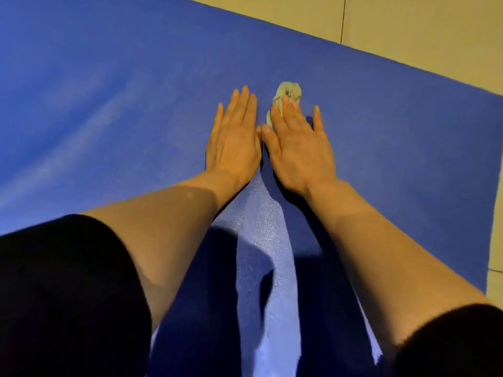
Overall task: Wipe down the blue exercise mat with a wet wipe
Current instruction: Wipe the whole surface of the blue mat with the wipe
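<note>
Sleeves: two dark sleeves [68, 289], one at each lower corner, pushed up above the elbow; bare forearms run forward from them toward the middle of the view.
Left hand: left hand [234, 142] lies palm down on the mat, fingers straight and close together, thumb tucked alongside; it holds nothing.
Right hand: right hand [296, 142] also lies palm down, fingers straight and slightly spread, little finger set apart to the right; its fingers press flat on the wipe without curling round it.
Hand spacing: just beside each other, thumbs nearly touching.
Wet wipe: crumpled greyish-white wet wipe [287, 92] sits on the mat under the right hand's fingertips, its bunched end sticking out past them; a smaller bit shows beside the index finger.
Mat: blue exercise mat [109, 91] fills most of the view, lying flat; pale streaks cross its left part, and a lighter, shiny strip runs between the forearms.
Floor: beige tiled floor [408, 28] borders the mat along the top right and right edge, with a dark joint line visible.
</note>
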